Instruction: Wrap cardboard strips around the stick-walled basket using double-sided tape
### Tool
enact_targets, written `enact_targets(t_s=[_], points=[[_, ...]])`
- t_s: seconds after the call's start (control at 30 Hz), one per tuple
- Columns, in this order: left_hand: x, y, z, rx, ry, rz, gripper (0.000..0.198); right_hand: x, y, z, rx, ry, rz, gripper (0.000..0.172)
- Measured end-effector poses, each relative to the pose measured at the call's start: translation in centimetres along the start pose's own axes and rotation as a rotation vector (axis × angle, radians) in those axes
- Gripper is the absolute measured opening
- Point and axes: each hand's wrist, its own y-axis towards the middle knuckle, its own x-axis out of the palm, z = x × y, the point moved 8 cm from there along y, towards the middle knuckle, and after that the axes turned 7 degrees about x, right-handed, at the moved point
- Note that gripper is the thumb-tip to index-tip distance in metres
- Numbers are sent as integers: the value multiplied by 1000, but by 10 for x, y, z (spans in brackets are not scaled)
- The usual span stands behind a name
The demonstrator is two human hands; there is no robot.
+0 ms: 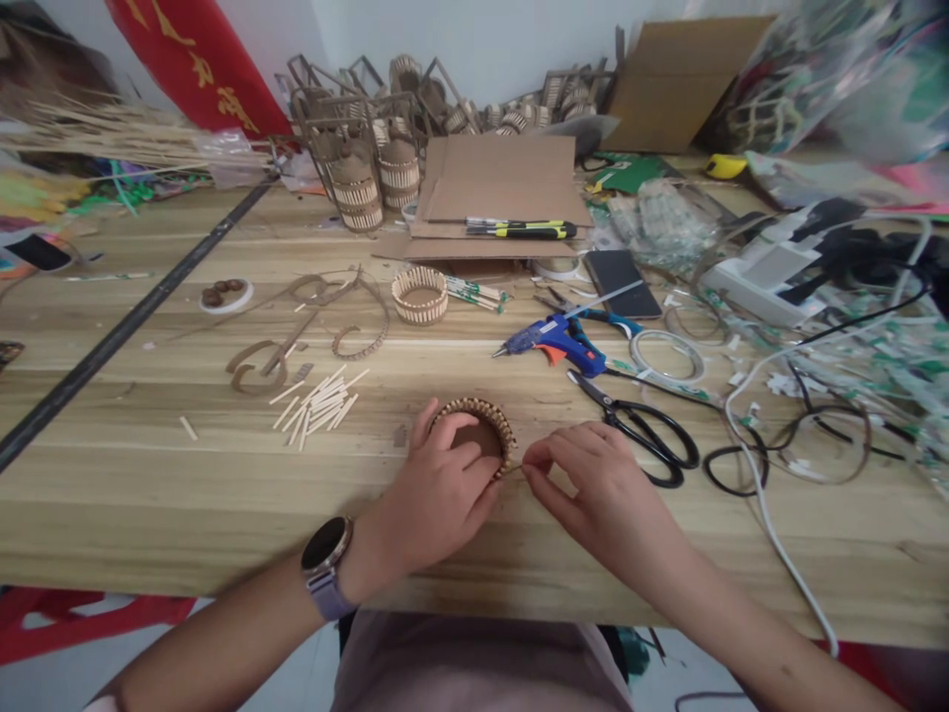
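Observation:
A small round basket (481, 435) with a brown inside and a beaded-looking rim rests on the wooden table. My left hand (445, 489) is closed on its near side, with fingers reaching over the rim into it. To the right, my right hand (585, 480) pinches the end of a thin brown strip (513, 469) that runs to the basket's right edge. The basket's near wall is hidden by my left hand.
Scissors (645, 425) and a blue glue gun (553, 341) lie beyond my right hand. Pale sticks (318, 407) are piled at left, near curled brown strips (259, 368). Another slatted ring (419, 295) stands farther back. A white cable (771, 524) crosses the right side.

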Motion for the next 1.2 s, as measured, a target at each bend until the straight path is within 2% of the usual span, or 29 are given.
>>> enact_targets(t_s=[0.47,0.6,0.77,0.83,0.9,0.97,1.07,1.2], points=[[1,-1,0,6,-11,19,21,11,0,-9,-58,-233,137,22],[-4,0,-2,1,-38,3,20,1,-2,-3,-53,-195,180,22],[-15,2,-12,26,-28,-95,22,-20,5,8,-85,71,8,8],[-20,2,-16,46,-17,-92,22,-24,9,5,-149,75,-49,15],[-22,2,-20,54,-39,-93,21,-20,13,1,-223,29,-74,21],[-20,3,-24,47,-76,-104,19,-13,18,-1,-269,3,-71,20],[-17,3,-27,19,-93,-110,19,1,26,-2,-302,16,-64,16],[-15,4,-26,-12,-73,-55,13,11,31,-5,-312,66,-71,19]])
